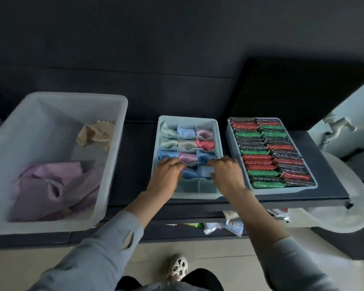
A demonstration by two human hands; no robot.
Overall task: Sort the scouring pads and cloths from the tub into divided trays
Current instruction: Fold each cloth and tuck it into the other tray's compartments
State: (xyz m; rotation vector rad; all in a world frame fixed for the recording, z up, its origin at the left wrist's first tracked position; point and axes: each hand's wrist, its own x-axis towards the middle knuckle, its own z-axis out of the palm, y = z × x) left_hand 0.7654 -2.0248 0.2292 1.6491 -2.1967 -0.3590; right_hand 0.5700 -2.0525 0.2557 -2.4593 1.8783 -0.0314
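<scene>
We stood at a dark table (135, 143) with both hands in the divided cloth tray (218, 131) at the centre. Our left hand (166, 175) lay at the tray's 8 o'clock, fingers curled down onto a blue cloth (189, 173) in the fourth row; whether it pinched the cloth we could not tell. Our right hand (227, 171), at 4 o'clock, had its curled fingers on a paler blue cloth (204, 171) just beside it, the grip equally unclear. The white tub (114, 106) at 9 o'clock held a beige cloth (95, 133) and crumpled lilac cloths (55, 185). At 3 o'clock sat a second tray (240, 164), packed with red, green and dark scouring pads (269, 152).
</scene>
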